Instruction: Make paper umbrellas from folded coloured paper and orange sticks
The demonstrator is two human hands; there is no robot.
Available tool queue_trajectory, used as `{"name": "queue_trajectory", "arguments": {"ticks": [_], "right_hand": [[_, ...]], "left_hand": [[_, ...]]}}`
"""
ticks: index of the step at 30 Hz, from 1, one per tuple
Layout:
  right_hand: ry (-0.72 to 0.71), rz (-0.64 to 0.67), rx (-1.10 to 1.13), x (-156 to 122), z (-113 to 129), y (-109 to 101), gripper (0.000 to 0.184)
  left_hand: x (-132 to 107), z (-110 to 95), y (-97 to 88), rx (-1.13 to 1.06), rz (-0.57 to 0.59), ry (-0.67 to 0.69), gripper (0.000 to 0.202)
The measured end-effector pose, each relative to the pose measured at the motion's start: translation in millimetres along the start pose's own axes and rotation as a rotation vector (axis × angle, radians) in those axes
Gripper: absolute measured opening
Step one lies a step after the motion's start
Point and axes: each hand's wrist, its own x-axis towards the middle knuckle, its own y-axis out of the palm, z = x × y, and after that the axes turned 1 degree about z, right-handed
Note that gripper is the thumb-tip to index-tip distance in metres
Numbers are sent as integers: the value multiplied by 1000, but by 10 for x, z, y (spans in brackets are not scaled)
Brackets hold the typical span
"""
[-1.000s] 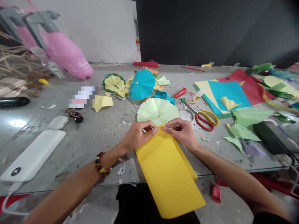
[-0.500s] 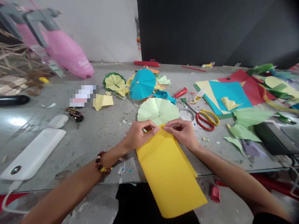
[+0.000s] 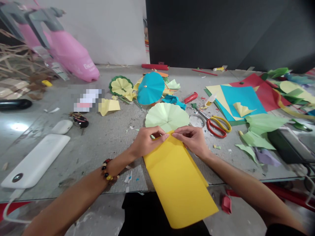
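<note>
Both of my hands pinch the far edge of a folded sheet of yellow paper (image 3: 180, 183). My left hand (image 3: 150, 140) grips its far left corner between thumb and fingers. Close beside it, my right hand (image 3: 192, 139) holds the same edge a little to the right. The sheet slants toward me and its near end hangs past the table edge over my lap. Just beyond my fingertips lies a pleated pale green paper disc (image 3: 167, 116) with a scalloped rim. Farther back stands a blue paper parasol (image 3: 151, 88).
Right of the disc lie scissors (image 3: 216, 126), a tape roll (image 3: 197, 120) and a red-handled tool (image 3: 190, 97). Coloured paper sheets (image 3: 238, 95) and green scraps (image 3: 263, 127) cover the right side. At left are a white power bank (image 3: 36, 162) and a pink spray bottle (image 3: 73, 54).
</note>
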Motion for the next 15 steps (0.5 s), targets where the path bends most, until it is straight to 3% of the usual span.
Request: {"name": "queue_trajectory", "arguments": {"ticks": [15], "right_hand": [[6, -6, 4, 9, -30, 5, 25]], "left_hand": [[-7, -1, -6, 36, 6, -28, 20]]}}
